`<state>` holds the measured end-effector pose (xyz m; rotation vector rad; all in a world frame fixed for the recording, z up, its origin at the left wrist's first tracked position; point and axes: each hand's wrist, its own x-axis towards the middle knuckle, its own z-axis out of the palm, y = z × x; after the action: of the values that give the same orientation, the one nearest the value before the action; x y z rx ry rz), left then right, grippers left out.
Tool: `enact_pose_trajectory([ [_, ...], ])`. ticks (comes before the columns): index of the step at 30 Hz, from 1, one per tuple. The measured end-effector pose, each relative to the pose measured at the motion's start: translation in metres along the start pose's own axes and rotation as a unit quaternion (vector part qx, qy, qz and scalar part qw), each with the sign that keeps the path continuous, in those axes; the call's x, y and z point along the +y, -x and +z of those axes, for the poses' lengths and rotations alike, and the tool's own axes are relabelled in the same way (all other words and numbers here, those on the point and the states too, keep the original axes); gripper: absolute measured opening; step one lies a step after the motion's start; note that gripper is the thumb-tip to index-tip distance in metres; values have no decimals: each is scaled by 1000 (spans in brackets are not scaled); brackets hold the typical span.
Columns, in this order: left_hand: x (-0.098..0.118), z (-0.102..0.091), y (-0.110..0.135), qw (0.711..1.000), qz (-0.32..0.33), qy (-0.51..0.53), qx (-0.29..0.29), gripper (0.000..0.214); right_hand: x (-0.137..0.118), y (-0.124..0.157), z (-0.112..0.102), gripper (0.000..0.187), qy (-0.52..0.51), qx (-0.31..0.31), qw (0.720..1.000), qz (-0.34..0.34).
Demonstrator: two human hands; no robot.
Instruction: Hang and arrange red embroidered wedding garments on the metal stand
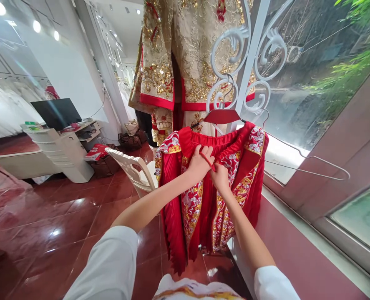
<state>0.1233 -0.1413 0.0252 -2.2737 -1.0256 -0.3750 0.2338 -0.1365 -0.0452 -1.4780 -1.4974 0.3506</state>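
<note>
A red embroidered skirt [191, 204] with gold and silver patterned panels hangs in front of me. Its gathered red waistband [216, 139] is fixed to a red hanger [222, 116], hooked on white scrolled ironwork. At the waistband, my left hand [201, 164] has its fingers bent around a thin red strap [207, 159], which crosses over them. Close beside it, my right hand [220, 178] is closed on the strap's other part. Both hands lie against the front of the skirt, and the strap's far ends are hidden by my fingers.
Behind the skirt hangs a cream garment [197, 54] with gold sequins and red hems. A white chair [134, 166] stands to the left. On the right, an empty wire hanger [316, 160] juts out by the window [297, 104]. Farther left is a desk [58, 150] with a monitor [57, 113].
</note>
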Motion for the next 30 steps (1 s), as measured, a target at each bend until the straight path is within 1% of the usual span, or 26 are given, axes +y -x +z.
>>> enact_pose_trajectory([
  [1, -4, 4, 0, 1000, 20, 4, -8, 18, 0, -1, 2, 22, -5, 10, 1000, 2],
  [3, -11, 8, 0, 999, 41, 28, -15, 20, -1, -3, 0, 27, -21, 14, 1000, 1],
  [5, -18, 9, 2, 996, 44, 75, -8, 19, 2, -2, -4, 30, -47, -6, 999, -4],
  [8, -28, 4, 11, 987, 31, 157, 24, 19, 17, 14, -4, 32, -65, -92, 994, 11],
  [11, -40, -8, 30, 975, 3, 205, 87, 23, 40, 46, 5, 29, -40, -175, 982, 56],
  [13, -49, -17, 48, 969, -17, 217, 113, 24, 51, 69, 5, 29, -35, -228, 970, 77],
  [15, -54, -26, 66, 969, -53, 215, 112, 24, 51, 82, -7, 29, -20, -288, 954, 81],
  [16, -55, -30, 72, 969, -84, 206, 108, 23, 46, 83, -18, 29, 0, -287, 955, 74],
  [17, -53, -32, 76, 967, -127, 191, 109, 22, 38, 79, -32, 29, 23, -246, 967, 60],
  [18, -51, -34, 78, 962, -178, 170, 119, 22, 27, 71, -47, 29, 50, -158, 985, 42],
  [19, -47, -35, 76, 953, -230, 143, 137, 23, 15, 57, -63, 30, 62, -28, 998, 15],
  [20, -43, -35, 71, 940, -279, 115, 159, 29, 3, 40, -76, 36, 63, 128, 990, -8],
  [21, -39, -33, 64, 925, -321, 91, 180, 40, -8, 21, -87, 47, 69, 235, 969, -26],
  [22, -36, -31, 56, 912, -351, 74, 197, 51, -16, 0, -94, 65, 88, 291, 952, -37],
  [23, -36, -28, 48, 902, -372, 67, 206, 59, -21, -20, -98, 85, 114, 308, 944, -35],
  [24, -37, -24, 42, 897, -385, 68, 208, 63, -23, -39, -98, 98, 137, 303, 943, -8],
  [25, -41, -21, 38, 893, -393, 75, 205, 62, -22, -54, -97, 103, 152, 287, 945, 26],
  [26, -46, -18, 37, 893, -394, 86, 199, 59, -19, -65, -95, 102, 162, 271, 947, 53],
  [27, -52, -16, 38, 896, -389, 98, 192, 54, -15, -72, -94, 95, 166, 261, 948, 70],
  [28, -59, -16, 42, 901, -379, 109, 183, 51, -11, -76, -94, 86, 169, 258, 949, 72],
  [30, -69, -21, 54, 915, -349, 121, 161, 49, -5, -76, -99, 65, 178, 266, 946, 43],
])
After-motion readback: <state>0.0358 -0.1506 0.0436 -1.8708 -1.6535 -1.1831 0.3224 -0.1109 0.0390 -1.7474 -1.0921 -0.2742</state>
